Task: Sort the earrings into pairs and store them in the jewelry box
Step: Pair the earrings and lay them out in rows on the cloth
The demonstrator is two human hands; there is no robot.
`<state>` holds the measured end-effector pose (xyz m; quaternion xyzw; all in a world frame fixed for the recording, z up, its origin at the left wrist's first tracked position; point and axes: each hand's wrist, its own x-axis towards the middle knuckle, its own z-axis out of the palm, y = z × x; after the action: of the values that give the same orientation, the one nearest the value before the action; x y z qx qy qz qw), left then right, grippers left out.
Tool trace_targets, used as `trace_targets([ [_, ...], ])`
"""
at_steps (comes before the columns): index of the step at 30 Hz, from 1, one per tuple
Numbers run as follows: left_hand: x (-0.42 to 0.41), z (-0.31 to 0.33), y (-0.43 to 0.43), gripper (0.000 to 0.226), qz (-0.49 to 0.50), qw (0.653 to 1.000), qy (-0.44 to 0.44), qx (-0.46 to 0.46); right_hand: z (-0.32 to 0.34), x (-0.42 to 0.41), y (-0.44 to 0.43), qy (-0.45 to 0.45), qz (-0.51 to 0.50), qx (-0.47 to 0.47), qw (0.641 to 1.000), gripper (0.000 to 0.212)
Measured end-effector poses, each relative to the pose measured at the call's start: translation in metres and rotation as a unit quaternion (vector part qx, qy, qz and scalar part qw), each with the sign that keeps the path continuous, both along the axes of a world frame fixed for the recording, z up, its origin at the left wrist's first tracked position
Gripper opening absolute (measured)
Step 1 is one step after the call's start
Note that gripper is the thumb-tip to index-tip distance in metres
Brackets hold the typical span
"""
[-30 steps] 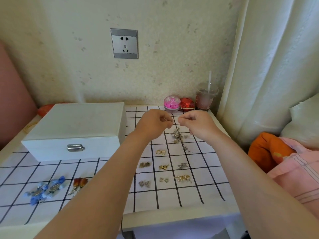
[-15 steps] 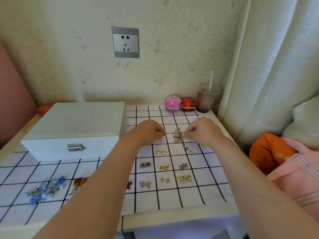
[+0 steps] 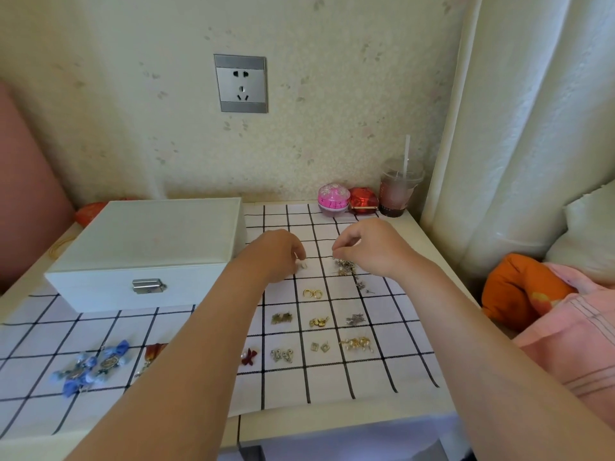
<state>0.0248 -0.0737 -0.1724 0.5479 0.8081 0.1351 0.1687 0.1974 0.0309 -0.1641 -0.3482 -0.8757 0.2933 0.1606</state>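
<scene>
Checked cloth on the desk: unsorted earrings tangled toward the far right, right hand pinching into them, left hand curled over a pale stud, grip unclear. Featherlight and snag-prone, they are probably best pinched singly by posts. Jewelry box closed, left.

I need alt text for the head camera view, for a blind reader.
Two bare hands work over a white cloth with black grid lines: the right hand pinches at a tangled pile of silver earrings, the left hand curls by a small pale earring. Sorted earring pairs lie in nearer squares; the closed white jewelry box stands at left.
</scene>
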Motion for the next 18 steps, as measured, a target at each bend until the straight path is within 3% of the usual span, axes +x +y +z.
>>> trace_targets([
  [12,0.016,-0.007,0.001,0.028,-0.061,0.995,0.012,0.073,0.0,0.017,-0.017,-0.147,0.076,-0.021,0.986,0.007],
  [18,0.03,-0.005,0.005,0.022,-0.062,0.993,0.006,0.097,-0.002,0.033,-0.008,-0.119,0.06,-0.018,0.991,0.019],
])
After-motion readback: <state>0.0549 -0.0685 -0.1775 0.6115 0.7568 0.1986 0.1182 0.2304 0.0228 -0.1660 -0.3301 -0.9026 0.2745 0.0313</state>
